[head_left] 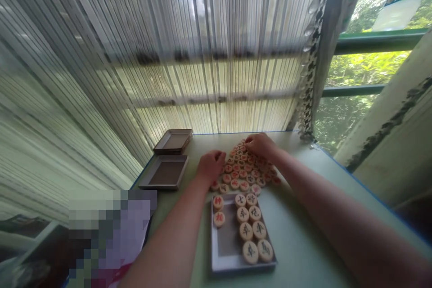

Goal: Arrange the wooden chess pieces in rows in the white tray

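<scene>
A heap of round wooden Chinese chess pieces [235, 174], marked in red or dark characters, spreads over the table. My left hand [211, 165] is at the heap's left edge, its fingers curled together; whatever they may hold is hidden. At the far side of the heap, my right hand [262, 145] has its fingertips pinched on a chess piece [249, 141]. Nearer to me stands a shallow open box [232, 265]. Two red-marked pieces [218, 211] sit in its upper left corner, and two columns of dark-marked pieces [250, 229] line its right side.
Another shallow box [164, 172] lies open on the left of the pale green table [293, 243], with stacked boxes [173, 141] behind it. A striped sheer curtain [216, 76] hangs along the far edge. Green window rails [378, 44] show at right.
</scene>
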Tool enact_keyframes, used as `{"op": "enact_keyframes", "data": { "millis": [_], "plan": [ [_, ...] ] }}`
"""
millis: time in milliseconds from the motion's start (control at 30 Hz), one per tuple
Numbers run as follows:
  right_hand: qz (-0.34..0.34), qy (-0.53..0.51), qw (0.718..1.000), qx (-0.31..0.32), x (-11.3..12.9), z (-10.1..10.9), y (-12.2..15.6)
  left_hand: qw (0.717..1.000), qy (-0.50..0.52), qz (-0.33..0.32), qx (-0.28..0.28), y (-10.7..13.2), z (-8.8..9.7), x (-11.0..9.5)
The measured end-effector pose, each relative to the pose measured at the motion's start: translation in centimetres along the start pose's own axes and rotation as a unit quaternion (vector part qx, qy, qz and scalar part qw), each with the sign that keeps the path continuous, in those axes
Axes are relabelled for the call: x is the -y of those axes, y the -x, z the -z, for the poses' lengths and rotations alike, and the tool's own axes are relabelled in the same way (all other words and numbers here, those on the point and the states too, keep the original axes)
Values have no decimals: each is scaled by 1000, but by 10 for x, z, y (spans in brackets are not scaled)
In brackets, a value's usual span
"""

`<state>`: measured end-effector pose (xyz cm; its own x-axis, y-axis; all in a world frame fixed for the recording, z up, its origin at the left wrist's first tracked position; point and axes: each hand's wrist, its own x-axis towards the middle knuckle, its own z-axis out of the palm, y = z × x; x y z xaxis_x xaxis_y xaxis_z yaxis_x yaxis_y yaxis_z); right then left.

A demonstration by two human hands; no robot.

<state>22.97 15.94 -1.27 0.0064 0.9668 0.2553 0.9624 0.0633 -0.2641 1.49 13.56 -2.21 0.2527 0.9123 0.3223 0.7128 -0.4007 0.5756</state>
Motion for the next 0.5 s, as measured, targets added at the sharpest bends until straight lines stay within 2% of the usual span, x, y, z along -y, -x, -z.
{"op": "enact_keyframes", "data": {
  "millis": [167,267,333,400,433,500],
  "plan": [
    [-11,-75,997,-34,-1,-9,-4,999,-10,22,-41,-2,0,-2],
    [-49,-199,977,-66,-4,-5,-6,998,-3,26,-50,-3,0,0],
    [-94,-313,938,-116,-7,6,-7,998,2,29,-58,-5,-1,3],
    [-126,-415,884,-176,-9,22,-4,997,5,30,-65,-6,-3,6],
    [-120,-455,862,-189,-8,31,-2,997,6,29,-67,-6,-4,8],
    [-67,-515,838,-166,0,48,8,997,8,31,-70,-7,-6,9]
  ]
}}
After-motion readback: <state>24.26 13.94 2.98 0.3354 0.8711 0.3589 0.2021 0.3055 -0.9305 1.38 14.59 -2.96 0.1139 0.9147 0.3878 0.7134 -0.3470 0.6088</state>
